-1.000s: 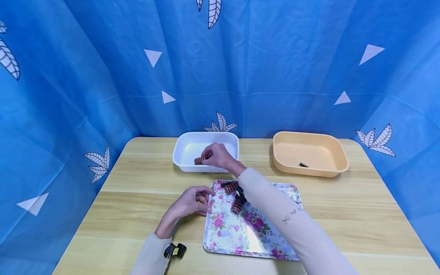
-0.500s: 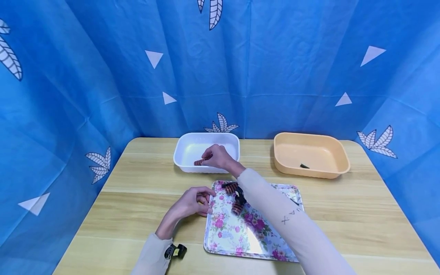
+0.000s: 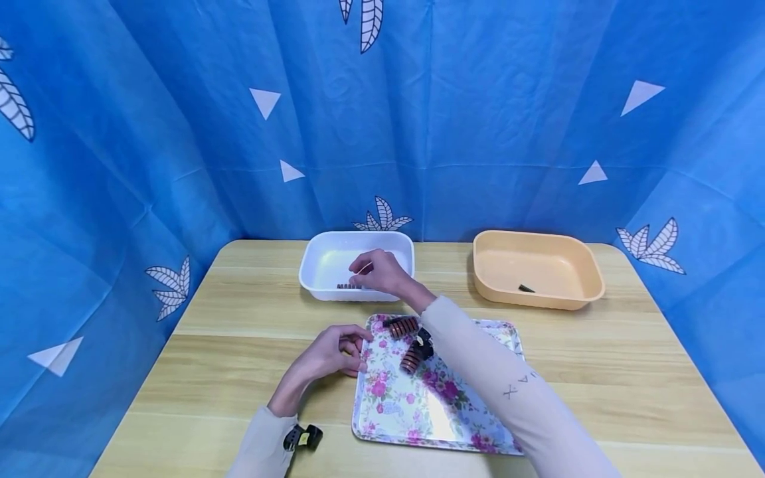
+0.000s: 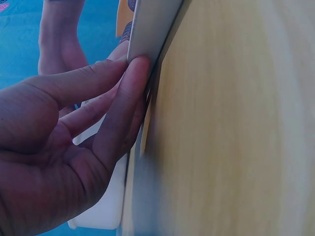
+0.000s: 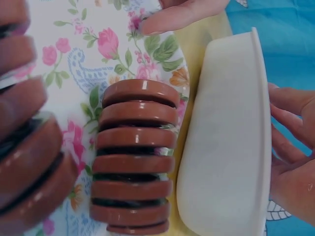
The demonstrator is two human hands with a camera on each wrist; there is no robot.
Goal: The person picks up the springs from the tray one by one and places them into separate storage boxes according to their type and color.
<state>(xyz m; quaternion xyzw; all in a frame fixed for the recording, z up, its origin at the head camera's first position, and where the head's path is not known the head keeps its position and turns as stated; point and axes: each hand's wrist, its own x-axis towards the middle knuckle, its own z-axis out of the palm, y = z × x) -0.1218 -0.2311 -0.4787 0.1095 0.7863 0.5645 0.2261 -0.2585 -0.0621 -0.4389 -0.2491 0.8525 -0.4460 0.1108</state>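
On tray [image 3: 388, 398], glossy brown coils [image 5: 135, 163]; left hand [image 3: 332, 352] tight on rim [image 4: 151, 32], right hand [image 3: 382, 271] loose.

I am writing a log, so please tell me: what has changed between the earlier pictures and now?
The right hand let go of a brown spring, which went down into the white bin and is now partly hidden. Unchanged: the left hand pinches the tray at its edge, two brown springs lie on it, and a small dark piece lies in the orange bin.

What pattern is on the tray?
The tray has a floral print, mainly pink and green, some blue, on white; the right wrist view shows it best.
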